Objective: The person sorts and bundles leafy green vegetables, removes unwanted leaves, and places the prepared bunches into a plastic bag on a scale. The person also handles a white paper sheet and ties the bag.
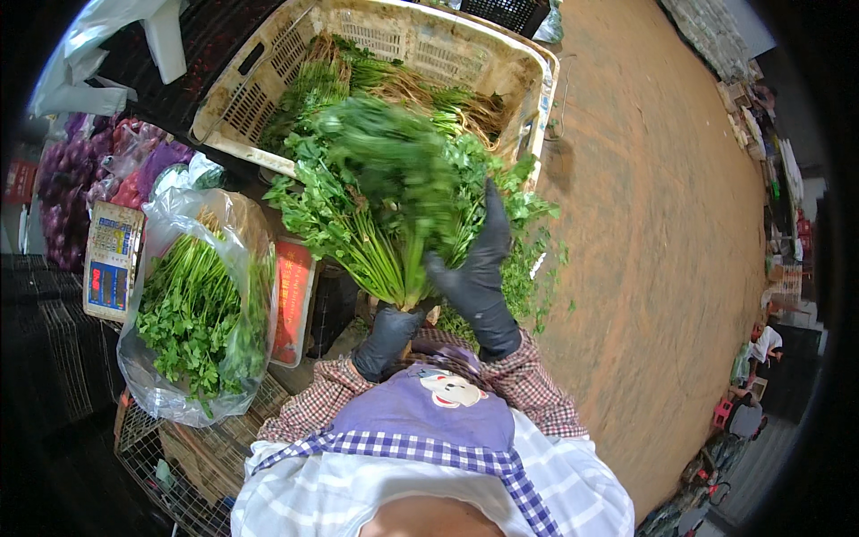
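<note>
My left hand (389,339), in a black glove, grips the root end of a bunch of leafy green celery (392,268). The stalks fan upward, with the leaves away from me and partly blurred. My right hand (473,285), also gloved in black, is at the right side of the bunch with thumb and fingers apart. Beyond the bunch is a dirty white plastic crate (470,43) with more rooted greens (402,84) in it. To the left, a clear plastic bag (131,359) holds similar greens (194,295).
A digital scale display (111,258) stands left of the bag, beside a red tray (292,302). Net bags of purple onions (67,194) lie farther left. Loose leaves (537,282) lie on the brown floor (644,268) at right. A wire cage (181,470) is at lower left; people are far right.
</note>
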